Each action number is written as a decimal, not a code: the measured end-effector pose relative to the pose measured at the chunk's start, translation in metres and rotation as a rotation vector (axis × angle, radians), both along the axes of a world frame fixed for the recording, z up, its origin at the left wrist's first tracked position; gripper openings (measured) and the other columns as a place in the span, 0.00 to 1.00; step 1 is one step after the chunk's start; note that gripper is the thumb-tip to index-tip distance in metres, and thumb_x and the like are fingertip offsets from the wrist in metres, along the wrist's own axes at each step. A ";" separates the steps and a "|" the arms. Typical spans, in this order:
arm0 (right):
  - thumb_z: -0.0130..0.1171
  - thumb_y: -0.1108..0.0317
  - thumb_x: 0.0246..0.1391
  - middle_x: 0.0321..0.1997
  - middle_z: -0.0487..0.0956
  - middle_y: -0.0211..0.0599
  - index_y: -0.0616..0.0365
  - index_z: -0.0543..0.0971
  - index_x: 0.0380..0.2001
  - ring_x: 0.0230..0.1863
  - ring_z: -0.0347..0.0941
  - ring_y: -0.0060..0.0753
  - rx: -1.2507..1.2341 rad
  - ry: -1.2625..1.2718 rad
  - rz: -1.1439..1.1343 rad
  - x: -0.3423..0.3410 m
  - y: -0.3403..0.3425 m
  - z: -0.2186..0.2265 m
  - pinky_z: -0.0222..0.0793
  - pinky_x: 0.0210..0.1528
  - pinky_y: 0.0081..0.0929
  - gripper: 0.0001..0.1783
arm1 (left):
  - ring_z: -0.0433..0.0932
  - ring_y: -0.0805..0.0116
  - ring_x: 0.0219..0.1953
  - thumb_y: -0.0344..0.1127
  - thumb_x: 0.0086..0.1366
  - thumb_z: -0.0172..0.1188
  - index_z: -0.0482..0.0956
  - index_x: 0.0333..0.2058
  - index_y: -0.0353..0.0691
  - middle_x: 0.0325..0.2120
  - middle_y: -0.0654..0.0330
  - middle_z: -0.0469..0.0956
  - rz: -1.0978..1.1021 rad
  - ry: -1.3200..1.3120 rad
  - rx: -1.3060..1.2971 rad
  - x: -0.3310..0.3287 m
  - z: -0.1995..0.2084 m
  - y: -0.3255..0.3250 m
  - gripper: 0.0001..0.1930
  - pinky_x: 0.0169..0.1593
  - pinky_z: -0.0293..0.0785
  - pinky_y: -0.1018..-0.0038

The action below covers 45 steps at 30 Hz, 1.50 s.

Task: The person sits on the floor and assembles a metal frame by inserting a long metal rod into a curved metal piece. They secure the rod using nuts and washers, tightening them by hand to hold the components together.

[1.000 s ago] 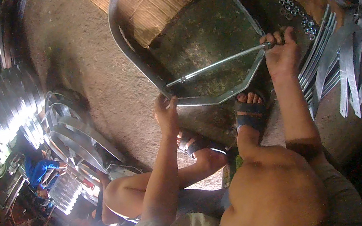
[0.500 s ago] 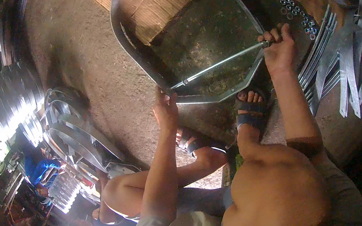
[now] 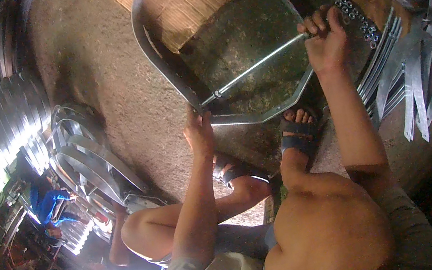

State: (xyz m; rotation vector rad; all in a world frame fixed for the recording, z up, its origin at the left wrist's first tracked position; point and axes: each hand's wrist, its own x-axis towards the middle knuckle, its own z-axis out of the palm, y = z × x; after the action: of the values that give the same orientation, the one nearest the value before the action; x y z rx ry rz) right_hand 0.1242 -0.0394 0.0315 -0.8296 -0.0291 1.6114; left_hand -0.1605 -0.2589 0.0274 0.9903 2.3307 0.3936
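My left hand (image 3: 198, 133) pinches the near left corner of the metal frame (image 3: 142, 35); my right hand (image 3: 326, 43) has its fingers curled round the rod (image 3: 256, 66) at its right end. The rod slants from lower left to upper right across the frame, whose long axis points away from me, over floor (image 3: 106, 67) and cardboard (image 3: 193, 6).

Head view: left one of two side-by-side fisheyes worn on the head, looking steeply down over the wearer's own lap, right knee (image 3: 324, 225) looming largest and nearest low in the field. Left hand (image 3: 198, 132) and right hand (image 3: 326, 46) sit farther out, at arm's length, floor (image 3: 100, 68) beyond, cardboard (image 3: 193, 6) cut by the upper edge. Very wide coverage: metal strips (image 3: 418, 70) at the right flank, bright workshop clutter (image 3: 19, 135) at the left, corners dark.
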 end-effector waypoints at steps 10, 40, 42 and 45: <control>0.53 0.57 0.68 0.24 0.59 0.25 0.48 0.69 0.34 0.27 0.56 0.28 -0.307 -0.131 -0.103 -0.025 0.019 0.000 0.60 0.40 0.36 0.10 | 0.84 0.53 0.39 0.33 0.62 0.62 0.73 0.59 0.46 0.37 0.48 0.84 0.089 -0.066 0.063 0.000 -0.008 -0.006 0.25 0.43 0.77 0.60; 0.56 0.61 0.65 0.40 0.82 0.39 0.59 0.78 0.44 0.37 0.78 0.29 -0.269 -0.960 0.420 -0.006 -0.033 -0.046 0.73 0.41 0.30 0.13 | 0.67 0.43 0.59 0.40 0.59 0.66 0.62 0.65 0.43 0.54 0.44 0.72 -0.022 0.336 0.064 0.038 0.011 0.012 0.37 0.62 0.58 0.49; 0.56 0.62 0.64 0.39 0.83 0.38 0.59 0.78 0.43 0.38 0.80 0.28 -0.257 -0.971 0.461 -0.006 -0.033 -0.034 0.74 0.40 0.28 0.12 | 0.67 0.44 0.57 0.40 0.56 0.69 0.64 0.64 0.44 0.53 0.48 0.70 -0.139 0.482 0.225 0.047 0.012 0.025 0.37 0.60 0.60 0.49; 0.59 0.65 0.62 0.39 0.83 0.36 0.59 0.78 0.44 0.41 0.80 0.29 -0.231 -0.945 0.523 -0.001 -0.032 -0.027 0.75 0.41 0.29 0.11 | 0.67 0.44 0.57 0.40 0.55 0.69 0.67 0.61 0.46 0.54 0.47 0.70 -0.317 0.337 0.309 0.061 0.010 0.049 0.35 0.59 0.61 0.49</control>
State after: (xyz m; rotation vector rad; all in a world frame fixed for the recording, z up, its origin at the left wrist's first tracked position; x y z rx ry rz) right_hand 0.1236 -0.0714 0.0049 -1.8140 -0.7950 1.5579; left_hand -0.0997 -0.2100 0.0373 1.6610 2.3859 0.4983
